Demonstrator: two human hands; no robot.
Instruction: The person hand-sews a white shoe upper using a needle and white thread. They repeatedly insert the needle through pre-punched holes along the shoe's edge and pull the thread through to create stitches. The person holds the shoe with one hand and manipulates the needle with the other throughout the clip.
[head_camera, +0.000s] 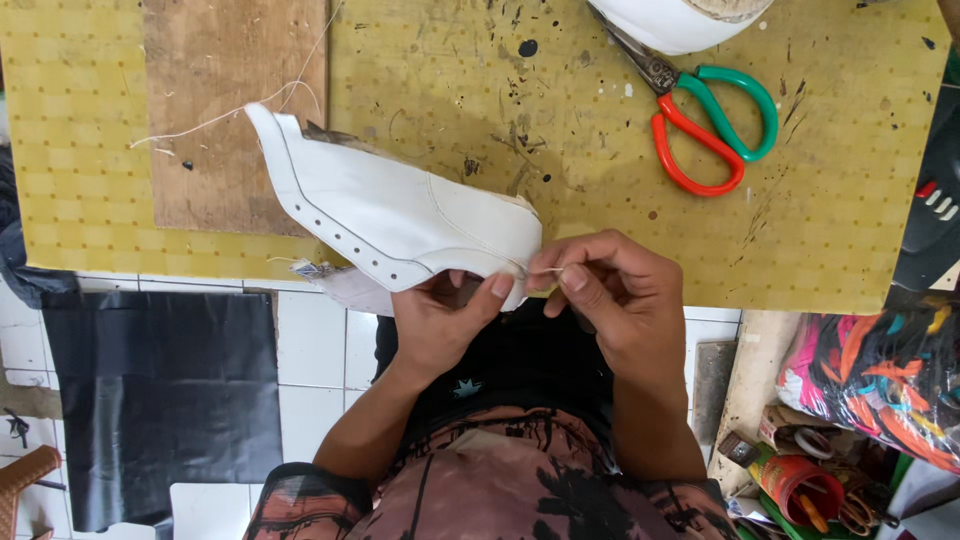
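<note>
Yellow patterned covering, scuffed and ink-spotted, lies over the tabletop (820, 230), with a brown board (225, 110) set on its far left part and white floor tiles showing below the near edge. A white shoe upper (400, 215) rests half on the tabletop and half over its edge, heel end pointing away to the left, a row of small punched holes running along its side. The left hand (440, 320) is closed on the near end of the upper, thumb pressed on top and fingers underneath. The right hand (610, 290) is pinched shut, thumb and forefinger tips meeting on a fine thread (553, 270) right at the upper's edge; whether a needle is there is too small to tell. A longer loose thread (235, 110) trails from the heel end across the board.

Judging from this grip, the stitch goes best if the left thumb keeps the seam flat just beside the pinch, and the thread is drawn in line with the seam, snug but not puckering the white material.

Scissors (715, 125) with one red and one green handle lie well apart at the upper right, beside a white rounded object (670, 22). Colourful bundles (880, 375) sit at the right.
</note>
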